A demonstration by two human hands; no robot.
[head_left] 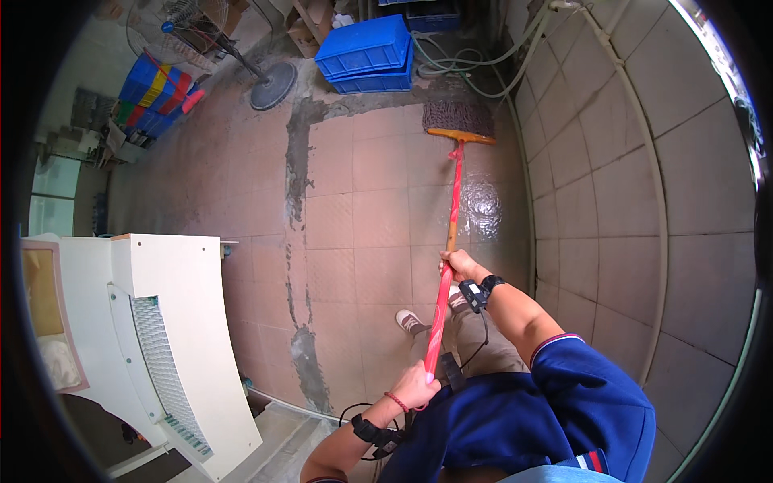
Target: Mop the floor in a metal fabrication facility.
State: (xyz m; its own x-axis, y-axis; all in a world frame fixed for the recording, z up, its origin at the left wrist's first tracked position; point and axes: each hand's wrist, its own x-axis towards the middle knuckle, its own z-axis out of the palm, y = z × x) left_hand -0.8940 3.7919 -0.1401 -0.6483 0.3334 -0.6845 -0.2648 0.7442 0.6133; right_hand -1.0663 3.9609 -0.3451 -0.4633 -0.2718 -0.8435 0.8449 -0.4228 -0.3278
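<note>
A mop runs away from me over the tiled floor, its red-wrapped handle (439, 322) slanting up to an orange crossbar and a brownish-grey mop head (459, 118). The head lies flat on the tiles near the right wall. My left hand (415, 387) is closed around the handle's near end, close to my waist. Farther up the shaft, my right hand (460, 264) wraps round it, just below a bare orange stretch. Both wrists carry black straps with small devices.
Wet tiles (483, 209) shine beside the shaft. Stacked blue crates (366, 55) stand beyond, with hoses (475, 64) at their right. A fan's round base (274, 85) is on the floor at far left. A white cabinet (181, 338) stands left; a tiled wall (612, 201) rises right.
</note>
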